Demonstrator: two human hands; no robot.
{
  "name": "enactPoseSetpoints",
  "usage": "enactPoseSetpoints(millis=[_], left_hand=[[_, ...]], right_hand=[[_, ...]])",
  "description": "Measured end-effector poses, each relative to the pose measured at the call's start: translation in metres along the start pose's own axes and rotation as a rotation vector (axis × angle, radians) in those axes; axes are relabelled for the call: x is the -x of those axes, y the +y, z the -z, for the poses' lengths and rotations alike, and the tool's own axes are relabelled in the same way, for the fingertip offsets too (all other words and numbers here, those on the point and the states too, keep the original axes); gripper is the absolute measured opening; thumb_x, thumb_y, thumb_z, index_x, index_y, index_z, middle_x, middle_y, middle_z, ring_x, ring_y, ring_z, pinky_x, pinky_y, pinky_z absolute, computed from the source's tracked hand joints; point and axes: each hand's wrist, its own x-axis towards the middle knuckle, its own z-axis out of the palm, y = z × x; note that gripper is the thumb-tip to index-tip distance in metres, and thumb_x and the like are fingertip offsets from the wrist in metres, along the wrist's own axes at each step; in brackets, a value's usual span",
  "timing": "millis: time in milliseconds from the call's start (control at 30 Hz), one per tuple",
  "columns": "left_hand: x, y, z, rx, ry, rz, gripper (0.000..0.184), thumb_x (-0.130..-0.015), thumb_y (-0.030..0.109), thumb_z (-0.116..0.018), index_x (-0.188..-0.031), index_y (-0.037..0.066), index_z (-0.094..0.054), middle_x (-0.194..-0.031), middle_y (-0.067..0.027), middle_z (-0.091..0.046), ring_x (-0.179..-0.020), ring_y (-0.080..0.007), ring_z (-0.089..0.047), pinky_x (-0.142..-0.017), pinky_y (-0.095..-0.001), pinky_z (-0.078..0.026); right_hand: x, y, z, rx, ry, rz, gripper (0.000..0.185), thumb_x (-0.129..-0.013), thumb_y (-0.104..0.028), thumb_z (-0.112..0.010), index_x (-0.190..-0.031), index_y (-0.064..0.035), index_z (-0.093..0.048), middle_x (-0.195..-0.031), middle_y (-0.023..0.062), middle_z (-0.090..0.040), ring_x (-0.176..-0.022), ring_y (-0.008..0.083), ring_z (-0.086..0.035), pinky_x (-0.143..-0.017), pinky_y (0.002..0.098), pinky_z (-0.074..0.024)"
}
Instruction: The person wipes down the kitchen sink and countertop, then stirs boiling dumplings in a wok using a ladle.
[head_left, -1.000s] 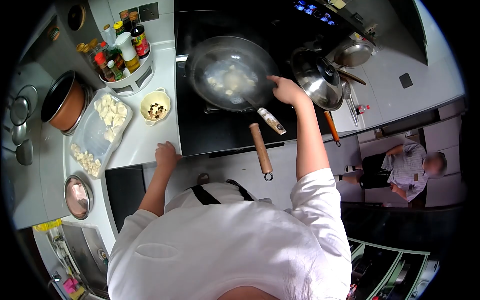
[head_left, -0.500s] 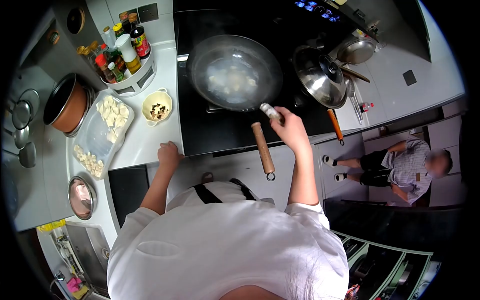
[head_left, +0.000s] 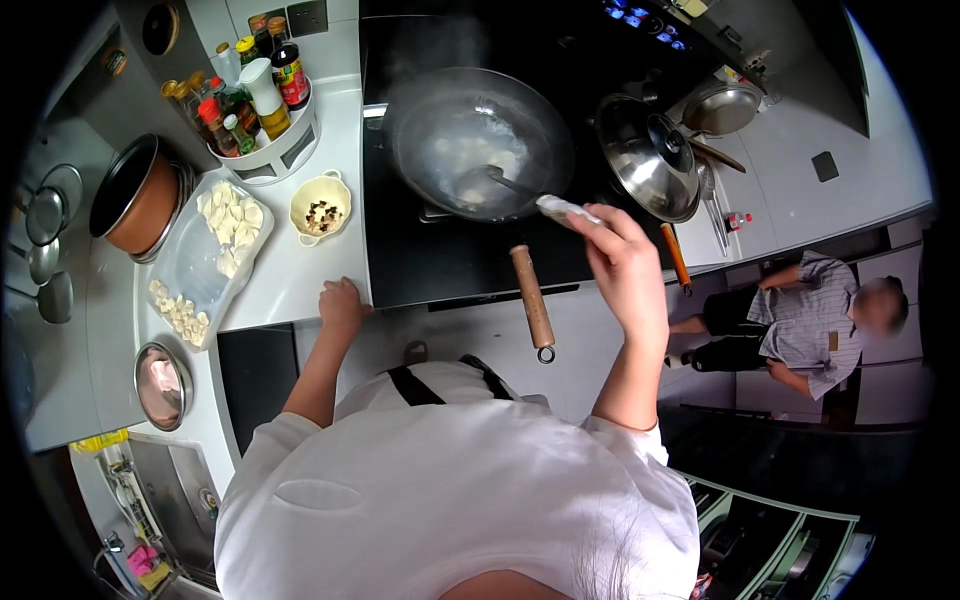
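Observation:
A dark wok (head_left: 400, 150) stands on the black stove (head_left: 400, 275), with pale pieces in steaming liquid. My right hand (head_left: 625, 255) grips the whitish handle of a ladle (head_left: 520, 188), whose head is in the wok. The wok's wooden handle (head_left: 532, 300) points toward me. My left hand (head_left: 343, 303) rests on the edge of the white counter (head_left: 290, 300), fingers curled, and what is under them is hidden. Near it are a small yellow bowl (head_left: 321, 208) with dark and pale bits and a clear tray (head_left: 190, 255) of white pieces.
A lidded pan (head_left: 645, 160) with an orange handle sits right of the wok. Bottles (head_left: 265, 100) fill a white rack at the upper left, beside a brown pot (head_left: 140, 205). A metal bowl (head_left: 163, 385) holds pink food. Another person (head_left: 810, 320) is at the right.
My right hand first pointed near the wok's rim, then took hold of the ladle handle and moved right. The ladle head now shows in the liquid. My left hand stays at the counter edge.

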Motion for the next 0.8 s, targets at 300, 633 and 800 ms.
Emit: enactPoseSetpoints(millis=[300, 633, 800], left_hand=[[0.000, -0.002, -0.006, -0.005, 0.003, 0.006, 0.093, -0.072, 0.047, -0.080, -0.142, 0.001, -0.039, -0.137, -0.0350, -0.044, -0.111, -0.0393, -0.060, -0.090, -0.0379, -0.053], [0.001, 0.000, -0.008, -0.073, 0.040, 0.004, 0.093, -0.072, 0.049, -0.079, -0.142, 0.002, -0.040, -0.137, -0.0353, -0.043, -0.107, -0.0375, -0.062, -0.086, -0.0373, -0.054], [-0.002, 0.000, -0.006, -0.058, 0.010, 0.011, 0.093, -0.071, 0.049, -0.080, -0.142, 0.002, -0.041, -0.136, -0.0355, -0.044, -0.106, -0.0372, -0.062, -0.085, -0.0373, -0.054]], right_hand=[[-0.030, 0.004, -0.072, -0.349, -0.209, -0.049, 0.037, -0.079, 0.003, -0.063, -0.113, -0.0114, -0.064, -0.124, 0.0113, -0.053, -0.100, 0.0309, -0.063, -0.085, 0.0371, -0.0520], [-0.069, 0.043, -0.121, -0.287, -0.087, 0.011, 0.033, -0.082, -0.008, -0.068, -0.115, -0.0118, -0.062, -0.120, 0.0156, -0.060, -0.106, 0.0377, -0.060, -0.090, 0.0392, -0.0508], [-0.058, 0.038, -0.106, -0.294, 0.091, -0.038, 0.022, -0.086, -0.011, -0.069, -0.108, -0.0092, -0.069, -0.122, 0.0185, -0.062, -0.109, 0.0367, -0.062, -0.090, 0.0388, -0.0520]])
